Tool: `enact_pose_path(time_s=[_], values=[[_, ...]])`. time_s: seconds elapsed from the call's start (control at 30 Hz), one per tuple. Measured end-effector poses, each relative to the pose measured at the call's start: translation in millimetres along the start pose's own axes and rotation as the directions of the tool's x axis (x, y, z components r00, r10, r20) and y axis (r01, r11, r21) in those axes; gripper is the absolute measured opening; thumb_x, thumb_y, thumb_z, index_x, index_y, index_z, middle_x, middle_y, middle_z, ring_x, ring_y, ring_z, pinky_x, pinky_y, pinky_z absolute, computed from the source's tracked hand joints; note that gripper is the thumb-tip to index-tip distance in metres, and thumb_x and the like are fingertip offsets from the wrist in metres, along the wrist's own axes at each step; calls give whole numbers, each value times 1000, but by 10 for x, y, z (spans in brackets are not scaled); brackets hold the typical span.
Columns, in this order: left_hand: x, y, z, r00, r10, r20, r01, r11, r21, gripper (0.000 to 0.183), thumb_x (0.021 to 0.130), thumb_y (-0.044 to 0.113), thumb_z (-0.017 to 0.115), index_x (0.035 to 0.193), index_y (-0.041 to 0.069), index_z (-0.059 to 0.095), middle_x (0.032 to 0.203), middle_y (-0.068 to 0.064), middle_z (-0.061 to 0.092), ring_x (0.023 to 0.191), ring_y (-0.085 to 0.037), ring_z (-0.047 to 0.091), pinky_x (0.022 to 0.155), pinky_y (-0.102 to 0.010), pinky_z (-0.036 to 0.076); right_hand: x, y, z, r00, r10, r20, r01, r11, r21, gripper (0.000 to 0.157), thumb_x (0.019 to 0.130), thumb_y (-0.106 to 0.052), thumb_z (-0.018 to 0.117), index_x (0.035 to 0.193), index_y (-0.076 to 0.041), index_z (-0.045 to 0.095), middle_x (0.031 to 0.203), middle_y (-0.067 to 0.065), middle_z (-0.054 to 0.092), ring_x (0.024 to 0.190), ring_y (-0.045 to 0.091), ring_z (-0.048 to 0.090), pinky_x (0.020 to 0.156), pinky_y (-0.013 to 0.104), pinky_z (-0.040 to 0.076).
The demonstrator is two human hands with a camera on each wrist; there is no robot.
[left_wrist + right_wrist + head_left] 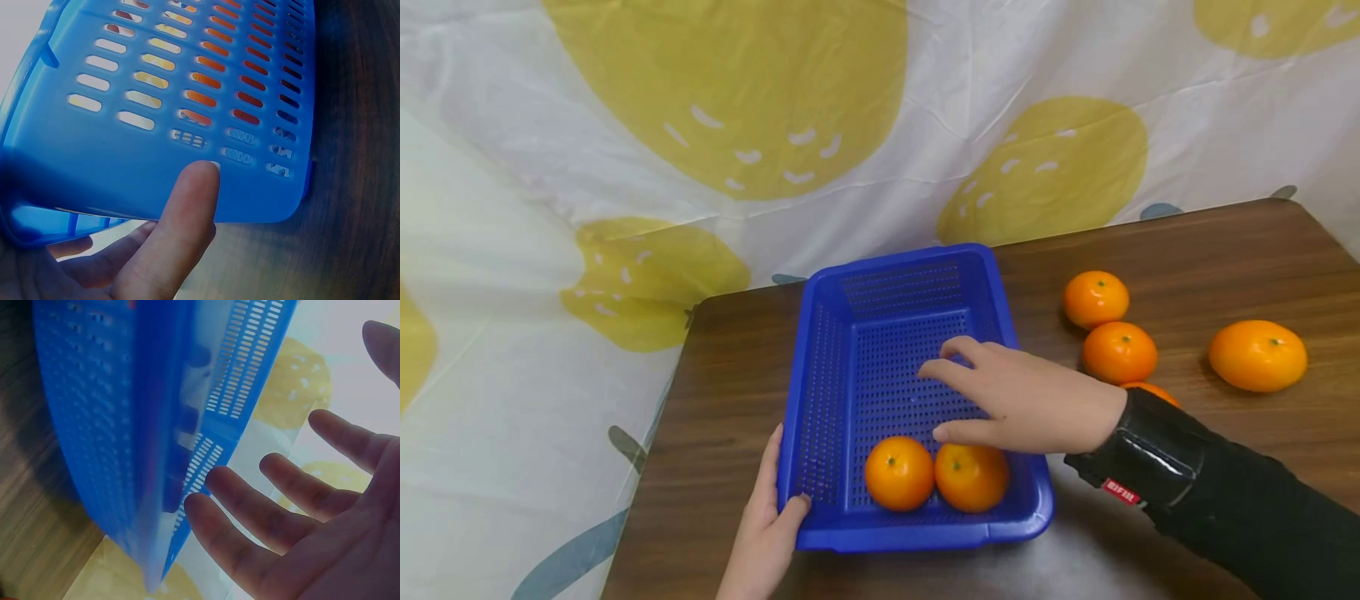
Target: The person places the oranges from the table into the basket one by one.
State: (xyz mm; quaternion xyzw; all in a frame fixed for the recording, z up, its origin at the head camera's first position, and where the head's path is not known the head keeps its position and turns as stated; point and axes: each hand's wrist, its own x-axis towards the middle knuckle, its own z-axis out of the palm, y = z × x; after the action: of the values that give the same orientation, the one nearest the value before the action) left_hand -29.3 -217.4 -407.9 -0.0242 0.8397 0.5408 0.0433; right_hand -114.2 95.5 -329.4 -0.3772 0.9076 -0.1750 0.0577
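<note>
Gripping the blue basket (910, 537) by its near left corner with the left hand (766, 518). Reaching across the basket's right rim with the right hand (1022, 398), spreading the fingers (228, 544) apart and holding nothing. Seeing a left orange (899, 475) and a right orange (972, 481) lying side by side inside, at the near end. Finding three loose oranges (1120, 353) lying close together on the worktop (737, 400) to the right, hiding most of one behind a black wristband (1150, 450), and spotting a bigger orange (1257, 357) lying farther right.
</note>
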Motion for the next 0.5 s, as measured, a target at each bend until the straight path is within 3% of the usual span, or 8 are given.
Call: enact_pose_path(time_s=[0.2, 0.5], values=[[-3, 8, 3, 1000, 5, 0, -5, 1000, -10, 80, 85, -5, 42, 146, 39, 15, 151, -9, 26, 122, -24, 39, 102, -53, 32, -70, 64, -2, 1000, -5, -29, 5, 1000, 2, 65, 85, -63, 42, 137, -24, 41, 129, 3, 42, 102, 14, 46, 88, 35, 47], [-3, 10, -3, 1000, 2, -4, -2, 1000, -12, 80, 85, -5, 42, 146, 38, 15, 151, -8, 25, 123, -24, 38, 103, -53, 31, -156, 156, -6, 997, 22, -69, -22, 1000, 8, 65, 84, -64, 43, 136, -25, 41, 130, 4, 43, 106, 15, 47, 90, 37, 48]])
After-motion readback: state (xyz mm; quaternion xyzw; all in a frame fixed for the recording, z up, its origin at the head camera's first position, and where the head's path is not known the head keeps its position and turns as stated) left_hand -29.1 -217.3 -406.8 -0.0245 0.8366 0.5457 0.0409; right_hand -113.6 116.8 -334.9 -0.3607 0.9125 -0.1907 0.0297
